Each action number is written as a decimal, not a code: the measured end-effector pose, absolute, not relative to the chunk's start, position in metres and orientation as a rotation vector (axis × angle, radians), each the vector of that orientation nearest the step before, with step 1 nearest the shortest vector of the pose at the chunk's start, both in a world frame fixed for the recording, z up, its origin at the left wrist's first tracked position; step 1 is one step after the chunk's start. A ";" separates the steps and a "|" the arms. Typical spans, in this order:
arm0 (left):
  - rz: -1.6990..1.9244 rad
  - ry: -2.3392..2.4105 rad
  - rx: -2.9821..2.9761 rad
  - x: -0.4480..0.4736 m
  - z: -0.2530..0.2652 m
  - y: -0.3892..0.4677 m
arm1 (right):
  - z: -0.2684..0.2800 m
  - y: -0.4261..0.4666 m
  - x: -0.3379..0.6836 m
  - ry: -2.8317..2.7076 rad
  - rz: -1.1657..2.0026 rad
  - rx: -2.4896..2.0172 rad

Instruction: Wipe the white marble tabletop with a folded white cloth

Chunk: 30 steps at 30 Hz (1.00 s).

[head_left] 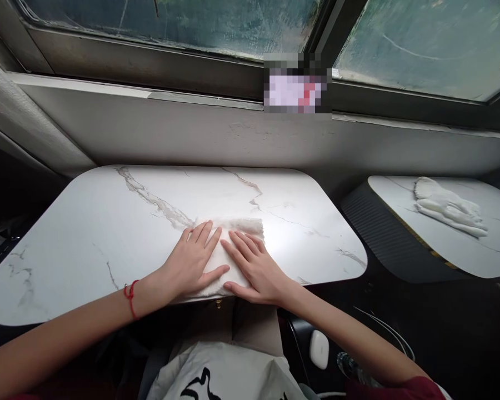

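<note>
One fluffy white cloth (220, 255) on a white, grey-veined tabletop (95, 222)
Left hand (194, 260) and right hand (254, 269) lie flat on it, fingers spread.

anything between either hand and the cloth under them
Nothing visible. The left hand and right hand both rest directly on the cloth, fingers spread over it. The cloth lies on the table, at its near edge.
</note>
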State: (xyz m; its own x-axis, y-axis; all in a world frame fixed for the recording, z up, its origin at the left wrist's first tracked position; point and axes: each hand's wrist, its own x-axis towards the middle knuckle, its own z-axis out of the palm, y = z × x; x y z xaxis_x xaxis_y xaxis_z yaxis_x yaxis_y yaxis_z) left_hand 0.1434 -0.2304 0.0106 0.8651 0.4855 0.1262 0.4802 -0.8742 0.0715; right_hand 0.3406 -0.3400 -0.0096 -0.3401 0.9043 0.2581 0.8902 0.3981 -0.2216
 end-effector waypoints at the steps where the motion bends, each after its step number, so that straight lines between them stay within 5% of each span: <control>1: 0.221 0.769 2.992 0.139 0.012 -0.234 | -0.009 -0.344 0.339 -2.328 0.062 -1.550; 14: 0.292 1.014 2.744 0.128 0.003 -0.236 | -0.022 -0.355 0.340 -2.097 -0.092 -1.703; 30: 0.004 1.153 2.730 0.107 0.035 -0.152 | -0.013 -0.263 0.348 -2.308 0.226 -1.625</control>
